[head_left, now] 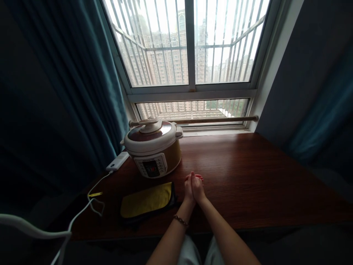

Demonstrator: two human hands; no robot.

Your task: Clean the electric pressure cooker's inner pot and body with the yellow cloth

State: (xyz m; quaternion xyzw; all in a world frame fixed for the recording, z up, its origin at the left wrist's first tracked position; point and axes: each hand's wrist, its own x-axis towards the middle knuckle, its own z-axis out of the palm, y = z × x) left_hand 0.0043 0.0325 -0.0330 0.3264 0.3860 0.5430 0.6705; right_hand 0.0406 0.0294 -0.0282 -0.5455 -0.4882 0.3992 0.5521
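My left hand (pixel 189 188) and my right hand (pixel 198 187) are pressed palm to palm above the dark wooden table (pixel 248 173), fingers stretched out and held together, with nothing visible between them. A beaded bracelet sits on my left wrist. Just left of the hands lies a folded yellow and black cloth (pixel 147 200). Beyond it stands a yellow and white electric pressure cooker (pixel 153 147) with its lid on.
A white power bank (pixel 118 161) lies at the table's left edge, with a white cable (pixel 91 200) trailing off toward the lower left. A wooden rod (pixel 215 120) rests along the window sill. Teal curtains (pixel 82 81) hang left and right.
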